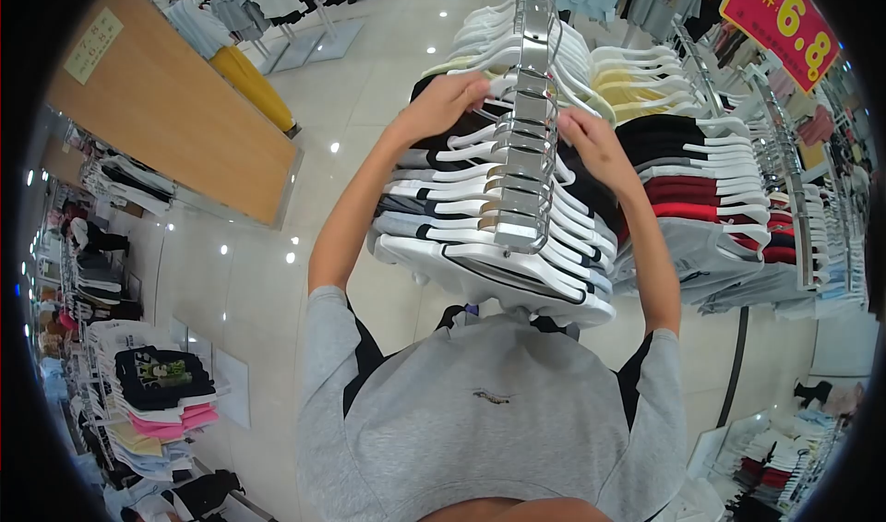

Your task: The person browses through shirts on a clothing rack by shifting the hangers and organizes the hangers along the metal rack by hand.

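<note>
Left of the metal rail [535, 33], my left hand [449, 105] is closed on a white hanger [501, 87] close to its hook. Black cloth hangs below that hand. On the other side of the rail, my right hand [593, 144] is closed, its fingertips curled in among the hangers; what they hold is hidden. A black garment [595, 190] hangs under my right wrist. Nearer my chest, white, grey and dark shirts hang in a tight row, with a white shirt with dark trim [489, 268] at the front end.
To the right stands another rack with black, red and grey shirts [683, 190]. A red price sign [781, 25] rises above it. A wooden panel [185, 88] and yellow trousers [251, 88] are at the left. Further racks, including a black printed shirt [161, 379], line the lower left.
</note>
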{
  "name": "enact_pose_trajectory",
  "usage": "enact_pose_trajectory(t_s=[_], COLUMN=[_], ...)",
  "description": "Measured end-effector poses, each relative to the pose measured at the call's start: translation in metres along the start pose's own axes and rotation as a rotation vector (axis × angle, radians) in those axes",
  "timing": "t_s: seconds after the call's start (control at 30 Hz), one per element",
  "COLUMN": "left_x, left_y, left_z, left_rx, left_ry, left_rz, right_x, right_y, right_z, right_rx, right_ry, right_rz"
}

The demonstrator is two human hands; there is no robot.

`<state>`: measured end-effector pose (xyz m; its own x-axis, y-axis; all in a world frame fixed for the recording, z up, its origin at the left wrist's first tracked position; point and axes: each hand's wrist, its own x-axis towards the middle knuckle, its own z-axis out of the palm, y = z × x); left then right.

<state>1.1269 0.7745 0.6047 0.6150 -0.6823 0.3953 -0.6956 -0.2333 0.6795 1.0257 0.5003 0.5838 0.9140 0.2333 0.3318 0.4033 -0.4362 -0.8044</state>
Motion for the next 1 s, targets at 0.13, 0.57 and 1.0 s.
enact_pose_trajectory(t_s=[0.13,0.57,1.0], left_x=[0.014,-0.033,-0.020], left_y=[-0.016,0.036,0.020], left_z=[0.001,0.004,0.005], left_rx=[0.073,0.131,0.077], left_ry=[0.045,0.098,0.013], left_rz=[0.045,-0.032,0.003], right_x=[0.025,-0.027,-0.006], right_y=[0.010,-0.008,-0.004], right_z=[-0.003,0.007,0.006], right_rx=[-0.156,-0.235,-0.073], right_ry=[0.086,0.177,0.063], right_rz=[-0.144,-0.211,-0.105])
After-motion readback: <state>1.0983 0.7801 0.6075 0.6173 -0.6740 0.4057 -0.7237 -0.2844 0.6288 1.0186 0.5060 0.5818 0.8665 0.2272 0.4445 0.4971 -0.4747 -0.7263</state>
